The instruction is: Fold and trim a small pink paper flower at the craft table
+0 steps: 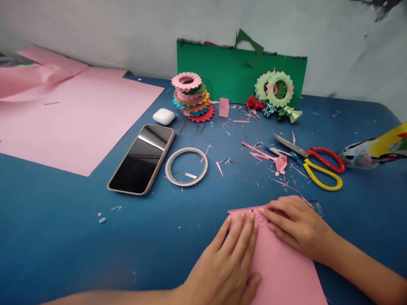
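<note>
On the near side of the blue worktop [63, 245], my left grip [227, 262] lies flat, unclenched, fingertips on the clear ruler [238, 212] along the far edge of the pink sheet [282, 271]; my right grip [299, 224] bends over its end, whether pinching I cannot tell.

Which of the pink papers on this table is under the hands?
The front sheet, nearest the camera, with the left hand and right hand over it. The larger paper lies far left; the small rectangle is by the green board.
</note>
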`<state>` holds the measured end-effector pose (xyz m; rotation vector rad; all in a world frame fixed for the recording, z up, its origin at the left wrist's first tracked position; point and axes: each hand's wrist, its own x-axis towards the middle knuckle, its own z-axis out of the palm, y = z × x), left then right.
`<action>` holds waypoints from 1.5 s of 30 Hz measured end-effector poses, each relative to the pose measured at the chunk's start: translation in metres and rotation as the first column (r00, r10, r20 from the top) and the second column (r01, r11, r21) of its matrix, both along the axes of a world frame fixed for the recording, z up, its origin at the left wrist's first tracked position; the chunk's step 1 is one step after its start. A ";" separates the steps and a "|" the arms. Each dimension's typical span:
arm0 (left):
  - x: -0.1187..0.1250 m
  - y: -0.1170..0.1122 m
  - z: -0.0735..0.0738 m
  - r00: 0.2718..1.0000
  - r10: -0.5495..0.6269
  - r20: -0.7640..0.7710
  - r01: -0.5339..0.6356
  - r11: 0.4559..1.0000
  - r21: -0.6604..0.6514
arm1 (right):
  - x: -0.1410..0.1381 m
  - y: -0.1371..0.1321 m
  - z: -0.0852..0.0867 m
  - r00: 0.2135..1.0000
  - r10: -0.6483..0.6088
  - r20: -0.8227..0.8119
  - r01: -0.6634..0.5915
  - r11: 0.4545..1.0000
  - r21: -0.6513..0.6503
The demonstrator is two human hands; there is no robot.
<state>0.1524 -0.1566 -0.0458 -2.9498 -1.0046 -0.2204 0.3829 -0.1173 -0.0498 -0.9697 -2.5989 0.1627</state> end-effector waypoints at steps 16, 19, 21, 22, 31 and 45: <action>0.000 0.000 -0.004 1.000 0.005 0.007 -0.005 1.000 -0.003 | 0.000 0.001 0.001 1.000 0.002 -0.002 -0.002 1.000 -0.019; 0.000 0.000 -0.006 1.000 0.005 0.008 -0.005 1.000 -0.009 | 0.000 0.002 0.002 1.000 0.005 0.006 -0.005 1.000 -0.024; 0.001 0.001 -0.005 1.000 -0.001 0.006 0.001 1.000 -0.013 | 0.000 0.001 0.002 1.000 0.001 0.007 -0.001 1.000 -0.025; 0.001 0.001 -0.004 1.000 -0.001 0.006 0.001 1.000 -0.013 | 0.000 0.001 0.002 1.000 -0.002 0.006 0.002 1.000 -0.024; 0.000 0.002 0.000 1.000 0.002 0.006 -0.002 1.000 -0.011 | 0.000 0.000 0.002 1.000 -0.002 -0.003 0.002 1.000 -0.024; 0.004 0.003 -0.007 0.994 0.007 0.106 -0.014 0.997 0.073 | -0.001 0.001 0.005 1.000 -0.012 0.003 0.012 0.999 -0.049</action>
